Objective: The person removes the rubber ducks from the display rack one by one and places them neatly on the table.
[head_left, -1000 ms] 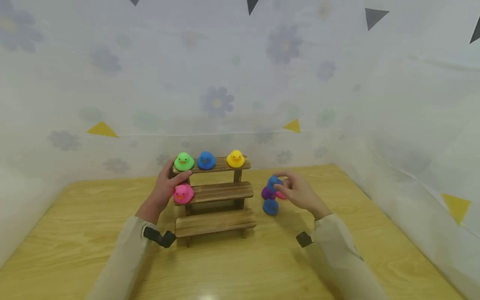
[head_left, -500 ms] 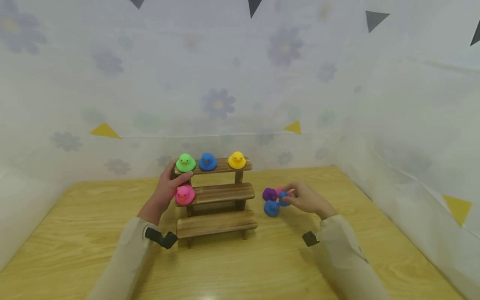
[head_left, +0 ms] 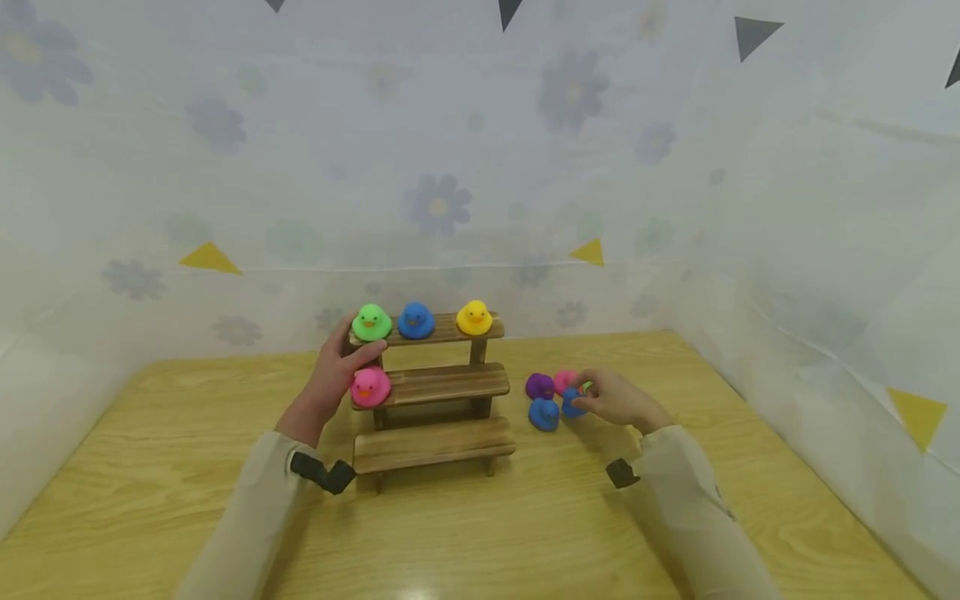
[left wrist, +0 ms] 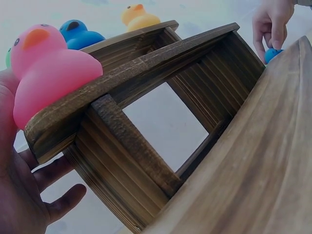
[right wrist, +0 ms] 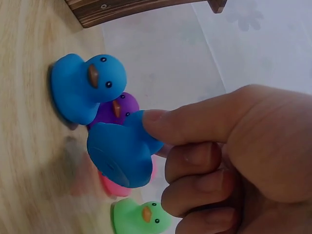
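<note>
My left hand (head_left: 321,385) grips the left end of a three-tier wooden stand (head_left: 450,385), thumb in front and fingers reaching behind. Just by that thumb, a pink rubber duck (left wrist: 53,78) sits on the middle tier. Between thumb and fingers, my right hand (head_left: 618,398) pinches a blue rubber duck (right wrist: 122,151), tilted so that its flat base shows in the right wrist view. Beside it on the table are a second blue duck (right wrist: 87,87), a purple duck (head_left: 540,387), a pink duck (head_left: 565,382) and a green duck (right wrist: 139,217), which the right hand mostly hides in the head view.
Along the top tier sit a green duck (head_left: 372,322), a blue duck (head_left: 416,321) and a yellow duck (head_left: 474,318). The lowest tier (head_left: 433,444) is a bench standing at the front. A flower-print sheet (head_left: 480,167) rises behind the wooden table (head_left: 480,533).
My right hand has carried the blue duck right and down from above the purple one, uncovering the purple and pink ducks. The left hand keeps its hold on the stand.
</note>
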Demonstrator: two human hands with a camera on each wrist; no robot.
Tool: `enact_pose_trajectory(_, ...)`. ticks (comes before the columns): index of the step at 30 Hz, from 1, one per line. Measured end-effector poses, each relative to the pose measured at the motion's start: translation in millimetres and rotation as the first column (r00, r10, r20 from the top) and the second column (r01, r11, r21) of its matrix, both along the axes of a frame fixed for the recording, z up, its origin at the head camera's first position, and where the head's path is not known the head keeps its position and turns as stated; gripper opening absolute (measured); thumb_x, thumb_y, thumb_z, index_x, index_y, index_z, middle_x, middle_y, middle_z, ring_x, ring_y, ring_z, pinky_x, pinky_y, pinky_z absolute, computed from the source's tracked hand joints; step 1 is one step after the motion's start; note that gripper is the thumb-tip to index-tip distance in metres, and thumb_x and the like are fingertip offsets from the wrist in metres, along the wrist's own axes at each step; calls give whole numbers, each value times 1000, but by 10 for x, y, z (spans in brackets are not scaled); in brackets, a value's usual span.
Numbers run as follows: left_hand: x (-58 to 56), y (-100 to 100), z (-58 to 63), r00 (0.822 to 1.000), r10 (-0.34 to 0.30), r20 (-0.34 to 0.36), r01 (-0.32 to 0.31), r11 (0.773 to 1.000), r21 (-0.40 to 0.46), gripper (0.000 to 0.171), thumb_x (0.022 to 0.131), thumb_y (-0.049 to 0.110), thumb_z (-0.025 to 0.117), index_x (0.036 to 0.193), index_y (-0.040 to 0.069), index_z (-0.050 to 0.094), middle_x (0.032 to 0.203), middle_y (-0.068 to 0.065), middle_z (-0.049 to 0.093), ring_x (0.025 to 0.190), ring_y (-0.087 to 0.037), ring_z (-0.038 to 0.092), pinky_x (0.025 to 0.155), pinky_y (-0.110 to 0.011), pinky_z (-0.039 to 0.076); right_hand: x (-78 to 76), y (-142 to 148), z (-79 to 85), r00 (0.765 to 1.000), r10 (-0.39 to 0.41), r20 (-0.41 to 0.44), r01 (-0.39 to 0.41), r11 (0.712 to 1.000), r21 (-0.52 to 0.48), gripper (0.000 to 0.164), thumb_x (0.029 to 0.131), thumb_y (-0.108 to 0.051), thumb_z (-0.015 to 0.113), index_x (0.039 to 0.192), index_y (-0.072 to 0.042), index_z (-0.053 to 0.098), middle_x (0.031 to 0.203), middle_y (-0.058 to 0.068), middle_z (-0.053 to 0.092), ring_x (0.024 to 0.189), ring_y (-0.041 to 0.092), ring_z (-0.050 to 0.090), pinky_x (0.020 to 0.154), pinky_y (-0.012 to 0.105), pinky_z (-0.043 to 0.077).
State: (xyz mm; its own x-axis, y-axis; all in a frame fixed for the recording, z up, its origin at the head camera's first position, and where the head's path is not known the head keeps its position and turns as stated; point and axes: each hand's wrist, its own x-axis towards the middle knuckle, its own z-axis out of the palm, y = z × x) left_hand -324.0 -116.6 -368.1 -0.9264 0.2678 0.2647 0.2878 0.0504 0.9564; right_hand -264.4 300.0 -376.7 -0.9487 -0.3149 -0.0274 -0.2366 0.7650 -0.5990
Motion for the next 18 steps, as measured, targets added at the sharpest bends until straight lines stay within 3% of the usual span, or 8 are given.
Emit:
enact_pose_trajectory(8, 6, -7, 11, 1000, -5, 9, 5, 1000, 11, 51, 96, 23, 59, 142, 19, 37, 89, 8, 61, 78, -11, 61, 76, -24, 51, -38, 0, -83, 1000, -9, -4, 9, 1000, -19, 28, 91, -5, 61, 115, 8, 58, 91, 16, 65, 67, 13, 54, 55, 23, 43)
enact_pose_trajectory(13, 4, -16, -4, 1000, -9, 8, 9, 1000, 18, 49, 96, 22, 59, 141, 19, 38, 89, 8, 60, 76, -8, 60, 75, -24, 51, -56, 7, -125, 1000, 2, -17, -3, 999, -48, 24, 89, -3, 63, 111, 7, 58, 96, 17, 62, 68, 11, 51, 56, 22, 43)
enact_pose_trajectory(18, -6, -3, -6, 1000, -16, 3, 16, 1000, 12, 51, 96, 22, 59, 142, 18, 36, 89, 8, 60, 77, -9, 60, 75, -24, 51, -26, 27, -121, 999, -7, 52, 11, 998, -65, 23, 87, 0, 63, 107, 6, 53, 73, 3, 48, 60, 10, 42, 52, 21, 38)
